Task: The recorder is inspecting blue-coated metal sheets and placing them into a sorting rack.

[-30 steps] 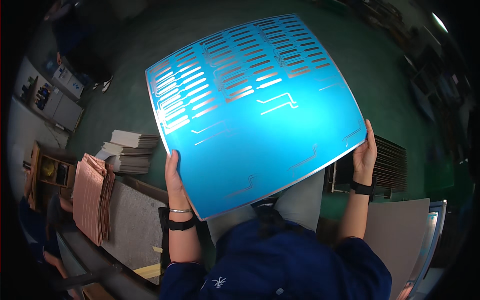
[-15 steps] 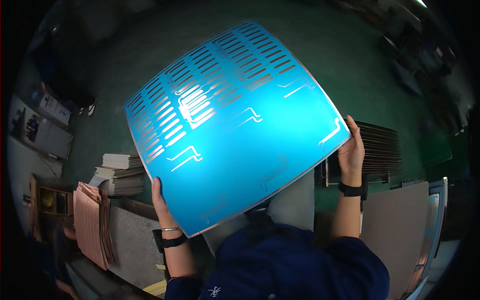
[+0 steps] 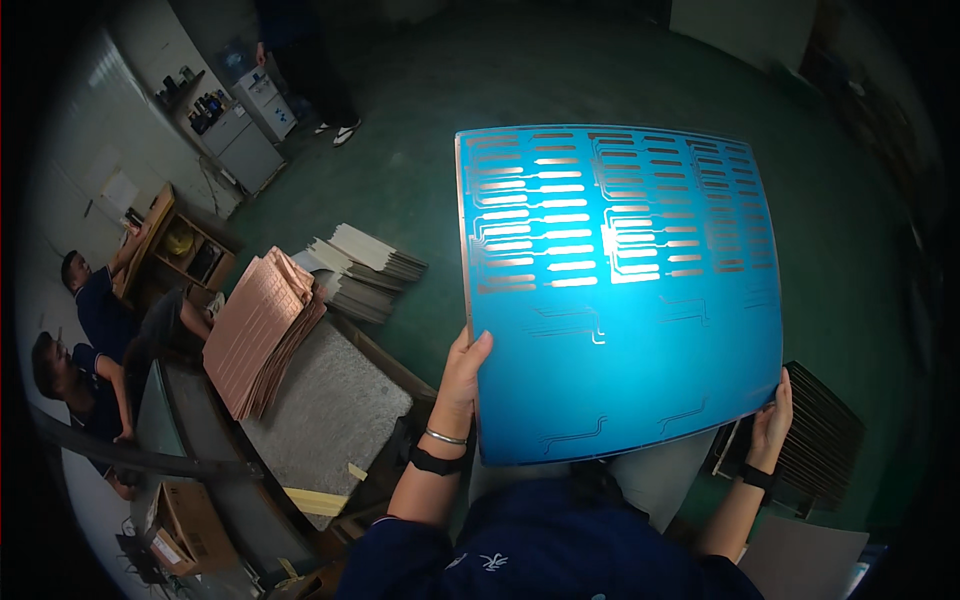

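Note:
A large blue circuit board panel (image 3: pixel 630 370) with rows of shiny copper-toned slots and thin traces is held up in front of me. My left hand (image 3: pixel 463 378) grips its left edge, the thumb lying along the rim and the fingers hidden behind. At the lower right corner, my right hand (image 3: pixel 771 425) is closed on the edge, its fingers partly behind the panel. Light glares off the panel's upper left half.
To the left, a stack of copper sheets (image 3: pixel 265 325) lies on a grey slab-topped table (image 3: pixel 325 415); pale sheets (image 3: pixel 365 265) are stacked behind. A dark slatted rack (image 3: pixel 820 435) stands at right. Two people sit at far left; another person (image 3: pixel 305 65) stands farther back.
The view has swung left, bringing the copper stack and seated people further in. The panel has turned clockwise and now sits right of centre, both hands still on it.

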`<state>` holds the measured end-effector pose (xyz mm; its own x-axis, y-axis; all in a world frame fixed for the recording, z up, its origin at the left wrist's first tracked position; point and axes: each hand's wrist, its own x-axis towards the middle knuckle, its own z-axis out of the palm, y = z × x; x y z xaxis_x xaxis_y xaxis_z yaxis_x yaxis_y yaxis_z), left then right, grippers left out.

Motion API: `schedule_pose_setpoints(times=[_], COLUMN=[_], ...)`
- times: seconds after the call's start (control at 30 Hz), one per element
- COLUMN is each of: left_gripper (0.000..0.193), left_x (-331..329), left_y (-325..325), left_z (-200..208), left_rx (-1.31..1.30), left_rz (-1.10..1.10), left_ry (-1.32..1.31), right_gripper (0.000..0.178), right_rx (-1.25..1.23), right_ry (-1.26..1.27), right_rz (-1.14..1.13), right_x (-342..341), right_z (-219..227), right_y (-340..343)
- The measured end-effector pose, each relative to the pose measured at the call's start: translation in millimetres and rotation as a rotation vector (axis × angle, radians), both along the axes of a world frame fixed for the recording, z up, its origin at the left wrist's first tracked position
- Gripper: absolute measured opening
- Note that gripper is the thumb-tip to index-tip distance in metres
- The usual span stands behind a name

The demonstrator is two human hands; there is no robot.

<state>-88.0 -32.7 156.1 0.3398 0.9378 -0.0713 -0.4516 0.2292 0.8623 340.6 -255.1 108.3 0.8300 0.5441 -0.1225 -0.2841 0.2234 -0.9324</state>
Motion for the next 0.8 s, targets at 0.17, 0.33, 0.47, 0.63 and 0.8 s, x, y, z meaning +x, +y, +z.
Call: schedule_pose_setpoints(times=[0.17,0.33,0.47,0.63,0.8], left_gripper=[0.043,0.043,0.041,0.039,0.040], left_x=[-1,-4,-4,2,2], left_y=[-6,-16,-19,-20,-19], left_z=[3,6,4,11,10], left_rx=[0.050,0.068,0.093,0.124,0.123], left_rz=[-0.019,-0.037,-0.082,-0.093,-0.147], left_ry=[0.059,0.103,0.088,0.090,0.114], right_gripper=[0.042,0.040,0.040,0.042,0.043], right_rx=[0.002,-0.022,0.006,0.011,0.016], right_ry=[0.074,0.133,0.151,0.161,0.169], right_rz=[0.017,0.016,0.021,0.054,0.039], right_x=[7,-4,-1,3,4], right_z=[-27,-32,-47,-55,-59], right_y=[-9,-7,-15,-20,-27])
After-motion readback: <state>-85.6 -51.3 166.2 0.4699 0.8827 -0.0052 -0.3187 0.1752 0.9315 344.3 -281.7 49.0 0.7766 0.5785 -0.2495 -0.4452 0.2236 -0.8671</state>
